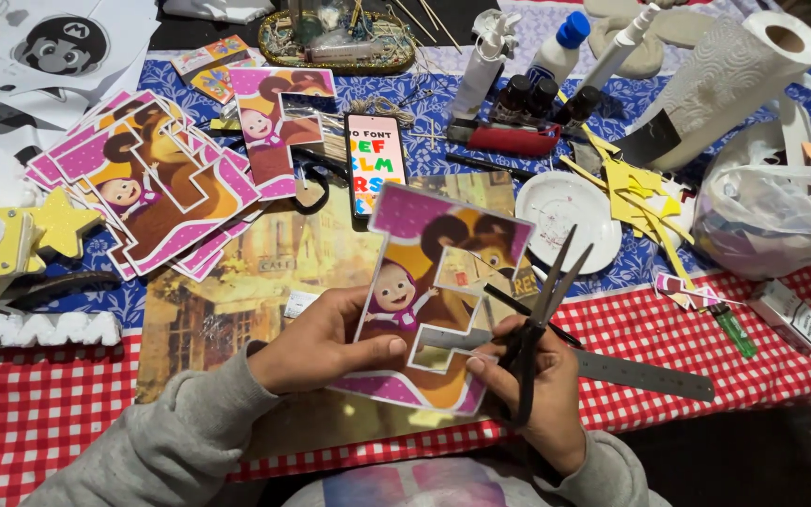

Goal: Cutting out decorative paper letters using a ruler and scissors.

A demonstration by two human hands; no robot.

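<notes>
Head view: printed letter card and scissors held up over the table.

Left hand [316,345] pinches the cartoon letter card [434,296] steady; right hand [539,390] grips black scissors [542,314], blades parted beside the card's edge (ready to trim). Beyond lie the phone [374,161] and cut-letter stack [157,183].

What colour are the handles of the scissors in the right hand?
Black. The scissors in the right hand have black handles and dark blades; the head view shows them.

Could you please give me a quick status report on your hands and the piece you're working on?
Left hand grips printed cartoon card by its edge. Right hand holds black scissors, blades open, beside the card. Metal ruler lies just right of the hands.
</notes>
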